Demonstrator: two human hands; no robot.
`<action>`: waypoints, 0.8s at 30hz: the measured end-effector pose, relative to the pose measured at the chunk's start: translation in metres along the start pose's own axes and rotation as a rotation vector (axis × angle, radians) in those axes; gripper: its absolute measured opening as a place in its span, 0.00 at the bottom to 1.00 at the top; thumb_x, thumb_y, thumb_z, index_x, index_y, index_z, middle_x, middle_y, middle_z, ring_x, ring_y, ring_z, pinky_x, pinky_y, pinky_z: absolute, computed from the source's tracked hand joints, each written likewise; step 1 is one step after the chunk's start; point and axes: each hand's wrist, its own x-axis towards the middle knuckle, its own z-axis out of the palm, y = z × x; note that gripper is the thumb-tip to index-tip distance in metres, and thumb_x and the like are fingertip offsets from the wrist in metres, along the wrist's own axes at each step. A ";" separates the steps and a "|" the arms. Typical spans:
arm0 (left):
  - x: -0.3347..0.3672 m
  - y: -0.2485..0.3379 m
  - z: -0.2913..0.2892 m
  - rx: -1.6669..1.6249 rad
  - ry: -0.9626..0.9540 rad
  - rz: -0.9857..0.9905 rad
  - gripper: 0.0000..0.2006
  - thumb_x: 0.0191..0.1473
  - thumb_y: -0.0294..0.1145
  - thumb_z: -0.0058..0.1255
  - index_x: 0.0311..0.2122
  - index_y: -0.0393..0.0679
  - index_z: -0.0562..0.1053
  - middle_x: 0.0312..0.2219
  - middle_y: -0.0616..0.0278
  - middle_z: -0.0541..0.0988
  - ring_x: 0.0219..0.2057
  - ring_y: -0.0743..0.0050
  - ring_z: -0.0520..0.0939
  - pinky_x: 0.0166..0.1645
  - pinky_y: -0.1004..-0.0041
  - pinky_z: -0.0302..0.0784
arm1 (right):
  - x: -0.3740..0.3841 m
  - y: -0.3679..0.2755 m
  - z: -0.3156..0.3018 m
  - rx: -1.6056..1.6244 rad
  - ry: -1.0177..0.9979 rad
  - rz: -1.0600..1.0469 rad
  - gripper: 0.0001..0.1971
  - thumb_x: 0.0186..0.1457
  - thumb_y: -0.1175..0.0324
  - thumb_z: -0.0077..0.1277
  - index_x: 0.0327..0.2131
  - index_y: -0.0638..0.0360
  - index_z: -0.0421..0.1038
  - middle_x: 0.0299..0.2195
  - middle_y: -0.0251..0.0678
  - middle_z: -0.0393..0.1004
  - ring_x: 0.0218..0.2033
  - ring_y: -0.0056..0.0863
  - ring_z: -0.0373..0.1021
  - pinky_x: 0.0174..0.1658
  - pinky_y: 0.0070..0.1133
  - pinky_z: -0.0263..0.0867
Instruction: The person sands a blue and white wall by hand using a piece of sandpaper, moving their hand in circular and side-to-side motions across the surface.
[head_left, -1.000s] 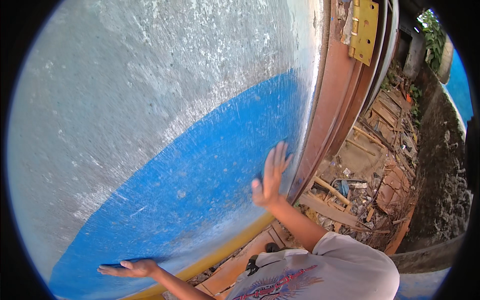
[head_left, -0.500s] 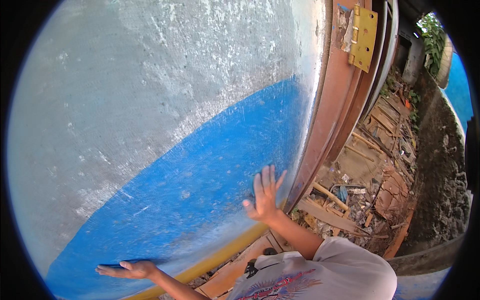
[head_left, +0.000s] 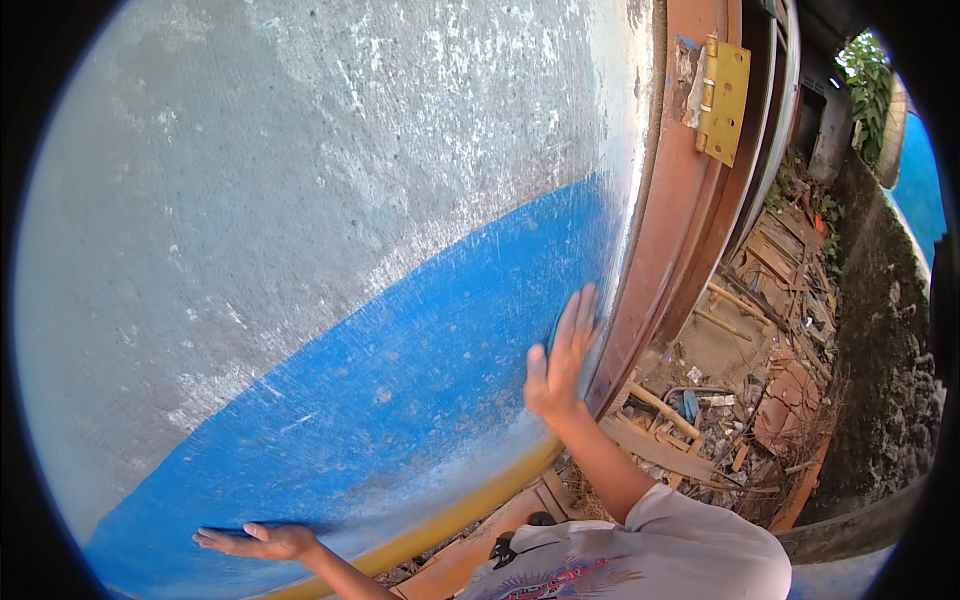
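In front of me stands a wall, worn grey above and painted blue lower down, with a yellow band along its base. My left hand rests along the blue paint at the lower left, fingers stretched out and nothing held. Higher up, near the wall's right edge, my right hand is spread at the blue surface, its fingers slightly blurred and its palm without any object. A brown wooden door frame runs just right of that hand. A brass hinge is fixed high on the frame.
Beyond the frame at right, the ground is strewn with bamboo poles, broken planks and rubble. A rough dark low wall bounds that strip. Wooden boards lie below the yellow band. Green leaves hang at the upper right.
My right hand has moved up and to the right along the blue paint, closer to the door frame. My left hand has stayed in nearly the same place. The view has shifted slightly.
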 end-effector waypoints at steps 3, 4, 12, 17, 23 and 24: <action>-0.002 -0.002 0.000 0.015 0.000 -0.001 0.34 0.64 0.55 0.26 0.65 0.36 0.53 0.65 0.42 0.51 0.66 0.45 0.49 0.67 0.49 0.44 | 0.039 -0.017 -0.003 0.156 0.079 0.013 0.39 0.62 0.44 0.30 0.65 0.66 0.43 0.67 0.54 0.39 0.69 0.52 0.33 0.62 0.56 0.15; -0.001 -0.002 -0.002 0.019 -0.001 0.002 0.34 0.64 0.55 0.26 0.65 0.36 0.53 0.65 0.42 0.51 0.66 0.45 0.49 0.67 0.49 0.44 | 0.039 -0.025 0.003 0.128 0.054 -0.098 0.39 0.62 0.44 0.30 0.65 0.67 0.44 0.67 0.53 0.40 0.68 0.52 0.34 0.62 0.56 0.15; -0.002 -0.001 0.001 -0.004 0.000 0.002 0.34 0.65 0.55 0.27 0.65 0.36 0.53 0.64 0.43 0.52 0.67 0.46 0.49 0.66 0.50 0.45 | 0.025 -0.011 -0.004 0.113 0.101 -0.017 0.34 0.64 0.49 0.30 0.63 0.69 0.50 0.66 0.54 0.43 0.68 0.52 0.36 0.62 0.55 0.16; -0.002 -0.012 -0.005 0.057 -0.032 0.027 0.34 0.65 0.53 0.26 0.65 0.34 0.51 0.65 0.41 0.48 0.67 0.45 0.47 0.67 0.48 0.44 | 0.086 -0.050 -0.013 0.123 0.119 -0.051 0.32 0.64 0.53 0.32 0.63 0.69 0.50 0.66 0.55 0.44 0.68 0.53 0.37 0.63 0.55 0.19; -0.005 -0.002 -0.002 0.054 -0.042 -0.011 0.34 0.65 0.53 0.25 0.65 0.33 0.52 0.65 0.40 0.48 0.67 0.43 0.48 0.67 0.48 0.44 | 0.014 -0.002 0.001 0.020 0.122 -0.160 0.32 0.63 0.54 0.31 0.63 0.70 0.49 0.66 0.57 0.44 0.67 0.55 0.39 0.66 0.49 0.25; -0.006 0.000 -0.001 0.041 -0.040 -0.010 0.34 0.65 0.53 0.25 0.65 0.34 0.52 0.65 0.40 0.48 0.67 0.43 0.48 0.67 0.48 0.44 | 0.032 -0.008 -0.005 0.015 0.126 -0.166 0.32 0.63 0.54 0.31 0.63 0.70 0.49 0.66 0.57 0.44 0.67 0.55 0.39 0.66 0.49 0.25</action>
